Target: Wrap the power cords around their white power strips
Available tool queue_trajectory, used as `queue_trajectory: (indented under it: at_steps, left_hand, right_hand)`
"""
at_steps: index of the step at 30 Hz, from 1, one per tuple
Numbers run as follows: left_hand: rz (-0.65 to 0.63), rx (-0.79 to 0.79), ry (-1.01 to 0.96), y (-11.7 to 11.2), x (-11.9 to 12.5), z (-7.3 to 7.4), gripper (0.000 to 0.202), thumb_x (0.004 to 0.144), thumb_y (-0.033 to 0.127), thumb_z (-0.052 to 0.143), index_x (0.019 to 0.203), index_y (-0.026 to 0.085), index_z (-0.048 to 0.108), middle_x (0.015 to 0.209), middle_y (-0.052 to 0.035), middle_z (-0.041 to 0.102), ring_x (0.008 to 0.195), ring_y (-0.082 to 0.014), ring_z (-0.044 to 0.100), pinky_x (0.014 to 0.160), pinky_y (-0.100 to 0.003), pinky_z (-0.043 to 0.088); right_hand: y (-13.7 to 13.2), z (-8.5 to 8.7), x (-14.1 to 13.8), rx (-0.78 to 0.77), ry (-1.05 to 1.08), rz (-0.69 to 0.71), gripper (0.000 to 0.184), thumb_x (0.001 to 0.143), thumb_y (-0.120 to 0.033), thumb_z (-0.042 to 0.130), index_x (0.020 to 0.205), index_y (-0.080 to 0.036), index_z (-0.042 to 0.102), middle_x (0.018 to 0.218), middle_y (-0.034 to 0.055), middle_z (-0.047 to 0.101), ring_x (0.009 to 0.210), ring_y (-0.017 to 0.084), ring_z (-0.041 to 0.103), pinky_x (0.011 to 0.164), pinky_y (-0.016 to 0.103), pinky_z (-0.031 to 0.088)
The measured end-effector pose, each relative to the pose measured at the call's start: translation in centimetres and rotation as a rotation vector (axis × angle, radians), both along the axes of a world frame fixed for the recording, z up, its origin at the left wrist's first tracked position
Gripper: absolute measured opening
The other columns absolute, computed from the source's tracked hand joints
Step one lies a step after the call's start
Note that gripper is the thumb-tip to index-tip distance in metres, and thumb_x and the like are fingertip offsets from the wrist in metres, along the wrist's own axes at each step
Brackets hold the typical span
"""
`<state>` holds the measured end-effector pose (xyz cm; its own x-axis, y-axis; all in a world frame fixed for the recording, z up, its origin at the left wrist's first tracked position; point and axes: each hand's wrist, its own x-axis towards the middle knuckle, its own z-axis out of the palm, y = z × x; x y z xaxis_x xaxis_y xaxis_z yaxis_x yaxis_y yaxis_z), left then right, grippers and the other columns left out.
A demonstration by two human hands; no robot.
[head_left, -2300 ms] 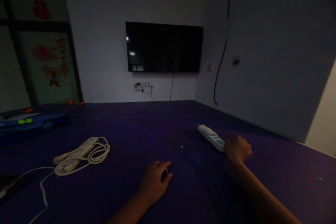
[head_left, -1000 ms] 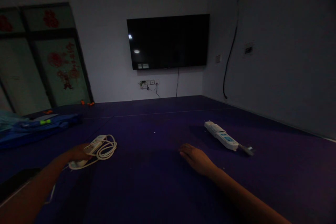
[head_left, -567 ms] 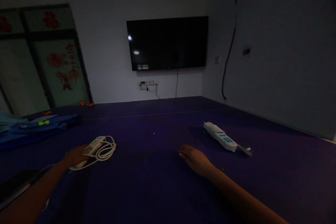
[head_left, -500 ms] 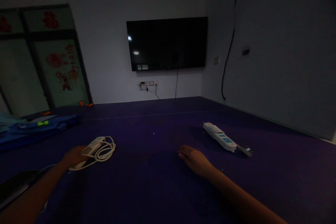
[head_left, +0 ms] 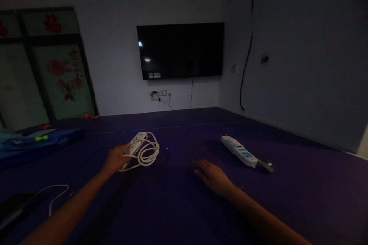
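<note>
In this dim room my left hand (head_left: 116, 157) is closed around the near end of a cream power strip (head_left: 135, 144), which has its coiled cord (head_left: 148, 152) looped beside it on the purple mat (head_left: 178, 199). My right hand (head_left: 213, 177) lies open and flat on the mat, fingers pointing left, holding nothing. A second white power strip with blue sockets (head_left: 238, 151) lies to the right of that hand, a dark plug (head_left: 266, 166) at its near end.
A loose white cable (head_left: 56, 195) trails at the lower left near a dark flat object (head_left: 13, 208). Blue fabric (head_left: 37, 141) lies at the far left. A black TV (head_left: 180, 50) hangs on the far wall above wall sockets (head_left: 158, 93).
My left hand reached to the cream power strip, closed on it and dragged it with its coil to the right, toward the middle. My right hand let go of the white strip and now rests flat.
</note>
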<state>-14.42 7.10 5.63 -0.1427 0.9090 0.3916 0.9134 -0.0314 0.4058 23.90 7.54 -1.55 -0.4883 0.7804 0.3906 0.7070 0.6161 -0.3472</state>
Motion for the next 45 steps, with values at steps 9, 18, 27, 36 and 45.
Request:
queue_trajectory:
  at_steps: [9,18,27,36,45]
  left_hand:
    - [-0.212,0.065,-0.031,-2.6,11.9,-3.5,0.057,0.063,0.022,0.061,0.120,0.017,0.058,0.103,-0.0101,0.065,0.097,-0.0242,0.058,0.086,-0.035,0.042]
    - [-0.187,0.090,0.050,-3.3,12.7,-6.0,0.060,0.062,0.017,0.063,0.121,0.019,0.056,0.103,-0.0070,0.062,0.100,-0.0233,0.054,0.090,-0.035,0.038]
    - [-0.200,0.046,0.033,-2.9,11.9,-7.5,0.057,0.063,0.022,0.064,0.120,0.018,0.057,0.102,-0.0072,0.062,0.097,-0.0225,0.055,0.088,-0.033,0.038]
    - [-0.177,-0.011,0.054,-3.1,12.0,-7.3,0.057,0.064,0.024,0.063,0.120,0.019,0.057,0.101,-0.0069,0.062,0.096,-0.0221,0.055,0.087,-0.032,0.038]
    - [-0.180,-0.028,0.106,-3.2,12.2,-7.3,0.055,0.064,0.023,0.063,0.119,0.019,0.058,0.106,-0.0075,0.062,0.103,-0.0231,0.054,0.094,-0.035,0.035]
  right_hand:
    - [-0.7,0.4,-0.3,0.208,0.031,0.023,0.076,0.072,-0.026,0.063,0.141,-0.030,0.029,0.148,0.0088,0.026,0.126,0.026,0.041,0.097,0.041,0.042]
    - [-1.3,0.4,-0.9,0.244,-0.239,0.157,0.056,0.072,-0.019,0.058,0.127,-0.028,0.052,0.138,0.0089,0.045,0.114,0.027,0.052,0.091,0.041,0.045]
    - [-1.9,0.9,-1.5,0.199,-0.278,0.179,0.048,0.073,-0.016,0.054,0.119,-0.025,0.059,0.134,0.0086,0.050,0.112,0.025,0.054,0.091,0.040,0.046]
    - [-1.9,1.0,-1.7,0.163,-0.275,0.178,0.048,0.072,-0.015,0.054,0.119,-0.024,0.060,0.131,0.0084,0.053,0.114,0.024,0.053,0.094,0.038,0.044]
    - [-1.9,0.8,-1.6,0.161,-0.247,0.210,0.044,0.073,-0.016,0.053,0.116,-0.022,0.062,0.127,0.0090,0.056,0.113,0.023,0.055,0.092,0.035,0.045]
